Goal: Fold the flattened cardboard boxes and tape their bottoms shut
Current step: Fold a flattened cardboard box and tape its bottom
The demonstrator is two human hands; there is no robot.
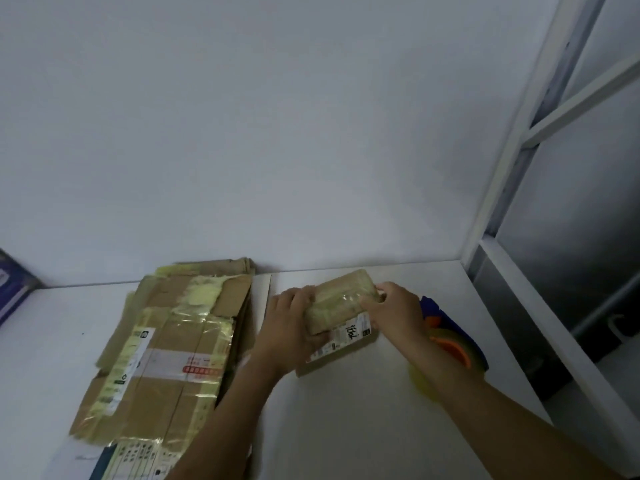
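Both bare forearms reach forward; left hand and right hand curl inward, fingers bent, facing each other.

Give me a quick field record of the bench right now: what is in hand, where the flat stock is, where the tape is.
in hand: small brown cardboard box with yellowed tape and a white label
left hand: grips the box's left end
right hand: fingers on the box's right end
box state: folded up, resting on the white table
flat stock: stack of flattened brown cardboard boxes, left of the hands
tape: blue and orange tape dispenser, partly hidden behind the right forearm
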